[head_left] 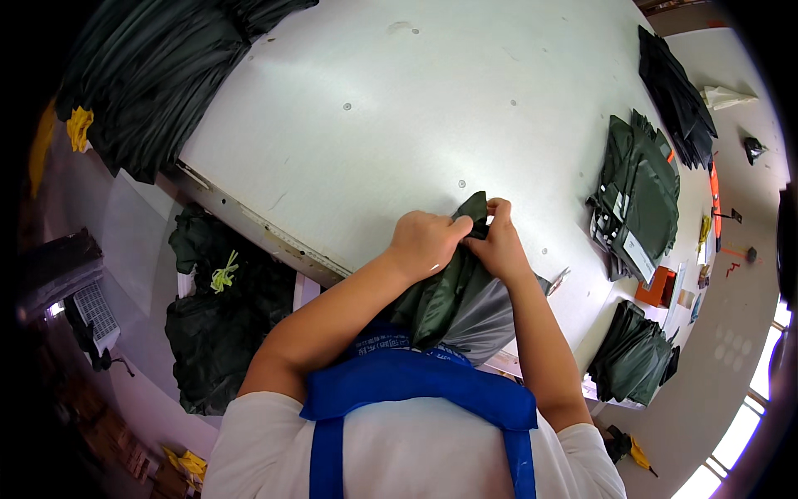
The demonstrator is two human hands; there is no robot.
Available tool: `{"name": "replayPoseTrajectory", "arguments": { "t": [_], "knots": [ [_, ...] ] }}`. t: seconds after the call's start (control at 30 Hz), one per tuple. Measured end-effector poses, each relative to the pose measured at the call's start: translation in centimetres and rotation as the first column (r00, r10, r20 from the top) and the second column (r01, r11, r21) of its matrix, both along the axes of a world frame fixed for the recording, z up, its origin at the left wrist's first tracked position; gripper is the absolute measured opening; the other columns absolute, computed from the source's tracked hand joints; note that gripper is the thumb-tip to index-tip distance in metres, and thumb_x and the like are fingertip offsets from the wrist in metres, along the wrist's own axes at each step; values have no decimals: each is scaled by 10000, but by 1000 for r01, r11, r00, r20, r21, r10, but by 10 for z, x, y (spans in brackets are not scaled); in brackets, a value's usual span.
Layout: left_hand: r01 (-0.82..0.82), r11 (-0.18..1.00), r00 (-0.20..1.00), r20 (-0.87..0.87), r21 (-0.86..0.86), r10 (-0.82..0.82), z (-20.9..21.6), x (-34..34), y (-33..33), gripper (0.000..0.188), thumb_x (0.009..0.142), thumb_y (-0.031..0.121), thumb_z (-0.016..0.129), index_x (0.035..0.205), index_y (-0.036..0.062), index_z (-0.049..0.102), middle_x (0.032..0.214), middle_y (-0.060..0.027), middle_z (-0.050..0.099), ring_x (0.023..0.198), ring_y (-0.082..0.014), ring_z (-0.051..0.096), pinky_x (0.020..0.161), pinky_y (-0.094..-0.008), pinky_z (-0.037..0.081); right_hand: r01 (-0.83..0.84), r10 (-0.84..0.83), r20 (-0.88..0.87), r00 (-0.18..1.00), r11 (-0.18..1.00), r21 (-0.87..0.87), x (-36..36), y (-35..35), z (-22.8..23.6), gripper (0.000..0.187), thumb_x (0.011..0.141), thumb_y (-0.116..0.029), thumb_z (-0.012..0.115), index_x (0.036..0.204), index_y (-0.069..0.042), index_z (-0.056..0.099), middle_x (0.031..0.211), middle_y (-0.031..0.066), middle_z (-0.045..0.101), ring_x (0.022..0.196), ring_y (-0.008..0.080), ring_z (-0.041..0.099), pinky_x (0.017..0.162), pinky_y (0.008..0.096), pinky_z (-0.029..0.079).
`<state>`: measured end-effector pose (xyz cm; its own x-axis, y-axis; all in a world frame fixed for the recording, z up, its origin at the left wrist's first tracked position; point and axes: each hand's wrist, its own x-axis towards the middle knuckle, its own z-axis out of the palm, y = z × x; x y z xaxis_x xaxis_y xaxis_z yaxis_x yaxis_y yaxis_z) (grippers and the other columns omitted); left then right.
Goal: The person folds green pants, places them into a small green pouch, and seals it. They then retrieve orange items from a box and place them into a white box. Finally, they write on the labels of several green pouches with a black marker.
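Note:
At the table's near edge, both hands grip a folded piece of dark green fabric with a grey side. My left hand is closed on its upper end, thumb pressed against the index finger. Just to the right, my right hand pinches the same end between thumb and fingers. A small pointed tip of green cloth sticks up between the two hands. The fabric's lower part hangs down against my blue apron. Beside my right forearm lies a small metal tool, probably thread snips.
The white tabletop carries a large heap of dark fabric at far left. Green folded pieces with white labels and another dark bundle lie right. Black fabric sits at far right. Dark cloth fills a space below the left edge.

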<state>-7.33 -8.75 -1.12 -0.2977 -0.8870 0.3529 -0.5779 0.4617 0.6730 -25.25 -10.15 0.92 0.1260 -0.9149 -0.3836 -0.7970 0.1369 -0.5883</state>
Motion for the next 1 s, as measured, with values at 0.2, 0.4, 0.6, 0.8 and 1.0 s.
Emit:
{"name": "replayPoseTrajectory", "arguments": {
  "t": [0.2, 0.4, 0.6, 0.8, 1.0],
  "knots": [
    [79, 997, 996, 48, 7, -80, 8, 15, 11, 71, 776, 113, 599, 769, 95, 531, 600, -78, 537, 553, -298, 573, 475, -417, 438, 222, -274, 202, 940, 943, 247, -10, -10, -29, 510, 693, -121, 731, 1129, -35, 480, 907, 176, 674, 820, 296, 663, 733, 360, 520],
    [-149, 902, 982, 165, 405, 89, -14, 49, 62, 101, 829, 114, 589, 888, 52, 536, 780, -156, 569, 676, -333, 612, 527, -421, 490, 354, -354, 67, 933, 935, 14, 0, 5, -29, 477, 689, -120, 712, 1111, -46, 502, 873, 138, 674, 780, 269, 650, 728, 367, 512],
    [177, 137, 885, -218, 975, 411, -17, 71, 75, 103, 874, 89, 561, 956, 39, 523, 778, -60, 548, 706, -165, 556, 585, -308, 466, -144, 231, 179, 956, 905, -400, 1, 55, 31, 711, 627, -291, 858, 1222, -49, 555, 1373, 238, 430, 1288, 401, 397, 1064, 463, 354],
    [123, 444, 878, -305, 888, 368, -35, 49, 72, 164, 837, 89, 577, 967, 2, 528, 737, -120, 574, 618, -247, 582, 547, -387, 465, -334, 343, -67, 937, 821, -462, 56, 102, 40, 295, 679, -294, 781, 969, -308, 730, 1255, -25, 560, 1271, 344, 403, 1085, 543, 220],
    [22, 717, 994, 65, 697, -93, 18, 57, 48, 186, 766, 48, 594, 896, -26, 483, 751, -274, 602, 749, -466, 593, 655, -504, 475, -290, 234, -174, 956, 829, -477, 65, 94, 26, 311, 580, -174, 787, 878, -224, 713, 1181, -8, 558, 1218, 294, 434, 993, 466, 283]
  ]
}}
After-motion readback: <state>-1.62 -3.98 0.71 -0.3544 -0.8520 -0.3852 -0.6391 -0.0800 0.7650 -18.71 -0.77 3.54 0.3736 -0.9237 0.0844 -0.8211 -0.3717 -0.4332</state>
